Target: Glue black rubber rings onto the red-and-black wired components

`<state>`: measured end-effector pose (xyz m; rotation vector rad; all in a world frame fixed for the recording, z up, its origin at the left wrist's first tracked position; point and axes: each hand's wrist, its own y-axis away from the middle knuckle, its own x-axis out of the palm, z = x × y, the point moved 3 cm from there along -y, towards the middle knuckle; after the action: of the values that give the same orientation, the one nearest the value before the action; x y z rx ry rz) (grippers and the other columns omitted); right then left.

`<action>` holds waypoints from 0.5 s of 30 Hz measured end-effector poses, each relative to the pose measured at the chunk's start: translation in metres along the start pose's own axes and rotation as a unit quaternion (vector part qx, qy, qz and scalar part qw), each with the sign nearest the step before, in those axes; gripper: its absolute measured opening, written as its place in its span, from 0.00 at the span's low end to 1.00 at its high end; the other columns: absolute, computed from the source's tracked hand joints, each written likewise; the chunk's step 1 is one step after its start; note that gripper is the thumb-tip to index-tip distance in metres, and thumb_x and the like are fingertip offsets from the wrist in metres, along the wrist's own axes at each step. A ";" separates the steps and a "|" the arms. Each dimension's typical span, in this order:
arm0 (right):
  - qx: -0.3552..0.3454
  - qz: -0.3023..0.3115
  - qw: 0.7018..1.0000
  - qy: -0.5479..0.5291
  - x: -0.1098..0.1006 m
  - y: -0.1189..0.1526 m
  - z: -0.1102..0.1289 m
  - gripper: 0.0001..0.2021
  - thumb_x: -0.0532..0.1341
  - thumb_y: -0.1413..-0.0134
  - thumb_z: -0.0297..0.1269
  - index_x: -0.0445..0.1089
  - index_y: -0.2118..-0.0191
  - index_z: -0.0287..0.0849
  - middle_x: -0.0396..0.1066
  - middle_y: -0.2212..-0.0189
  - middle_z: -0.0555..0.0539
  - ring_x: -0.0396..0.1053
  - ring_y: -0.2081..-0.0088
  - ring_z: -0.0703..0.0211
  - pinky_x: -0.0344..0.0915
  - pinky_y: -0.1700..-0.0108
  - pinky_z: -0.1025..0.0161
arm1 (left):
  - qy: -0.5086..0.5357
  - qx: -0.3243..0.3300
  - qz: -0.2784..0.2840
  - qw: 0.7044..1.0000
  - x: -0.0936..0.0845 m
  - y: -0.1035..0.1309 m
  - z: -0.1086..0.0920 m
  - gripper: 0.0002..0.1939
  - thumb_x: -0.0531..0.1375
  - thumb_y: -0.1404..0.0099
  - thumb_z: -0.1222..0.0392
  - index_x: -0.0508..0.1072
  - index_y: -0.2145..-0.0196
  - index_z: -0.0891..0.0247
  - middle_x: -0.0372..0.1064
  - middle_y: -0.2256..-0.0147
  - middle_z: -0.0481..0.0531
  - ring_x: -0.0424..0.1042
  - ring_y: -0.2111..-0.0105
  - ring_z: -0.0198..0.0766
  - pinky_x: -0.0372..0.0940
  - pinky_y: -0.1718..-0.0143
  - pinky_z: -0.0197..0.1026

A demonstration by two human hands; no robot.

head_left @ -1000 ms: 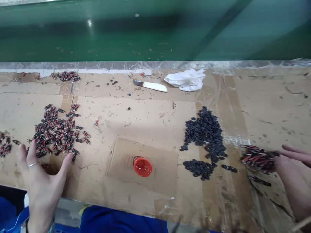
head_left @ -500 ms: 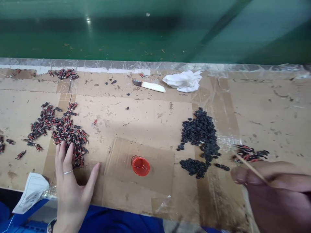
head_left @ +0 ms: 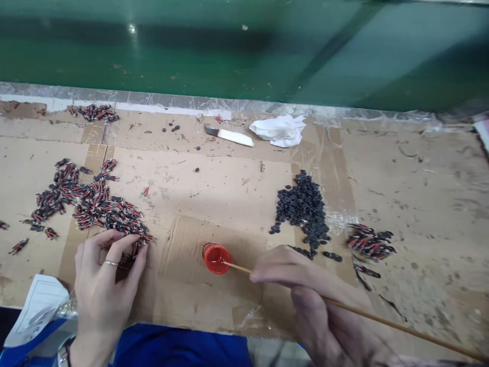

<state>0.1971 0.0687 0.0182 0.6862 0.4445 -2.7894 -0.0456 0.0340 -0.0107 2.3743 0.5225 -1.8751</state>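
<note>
The right hand (head_left: 305, 290) sits at lower centre-right of the frame, fingers pressed together and pinching a thin wooden stick (head_left: 367, 317). The stick runs from the lower right corner up and left, and its tip rests in the small red cup (head_left: 216, 257) at lower centre of the cardboard-covered table (head_left: 420, 193).

The left hand (head_left: 105, 278), with a ring on one finger, is at lower left. Its fingers are curled, the tips gathered on the near edge of the big pile of red-and-black parts (head_left: 89, 204) in the left of the frame; whether it actually grips one I cannot tell.

A heap of black rings (head_left: 303, 206) lies right of centre, just above the right hand. A smaller bunch of red-and-black parts (head_left: 369, 242) lies just right of the rings. Near the far edge, upper centre, lie a knife (head_left: 229, 135) and a crumpled white cloth (head_left: 278, 130) side by side. A white paper (head_left: 36, 306) hangs off the table's near edge at lower left.
</note>
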 end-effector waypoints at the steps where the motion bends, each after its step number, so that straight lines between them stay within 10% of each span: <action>1: 0.008 0.000 1.000 0.000 0.002 -0.001 -0.001 0.13 0.48 0.37 0.40 0.67 0.68 0.46 0.71 0.79 0.51 0.70 0.76 0.64 0.71 0.75 0.67 | -0.003 0.007 0.007 1.000 -0.001 -0.002 -0.001 0.20 0.45 0.44 0.43 0.69 0.67 0.56 0.58 0.62 0.47 0.58 0.60 0.35 0.57 0.53 0.44; 15: -0.064 0.073 0.992 0.086 0.024 -0.002 -0.010 0.08 0.52 0.40 0.33 0.61 0.72 0.44 0.64 0.80 0.51 0.62 0.78 0.63 0.62 0.77 0.65 | -0.026 0.085 0.092 0.992 0.014 -0.007 0.009 0.20 0.40 0.42 0.40 0.65 0.60 0.44 0.63 0.61 0.44 0.60 0.60 0.36 0.53 0.54 0.45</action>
<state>0.1798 0.0708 -0.0018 0.8947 0.5742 -2.5506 -0.0531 0.0410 -0.0255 2.3703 0.1378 -1.9635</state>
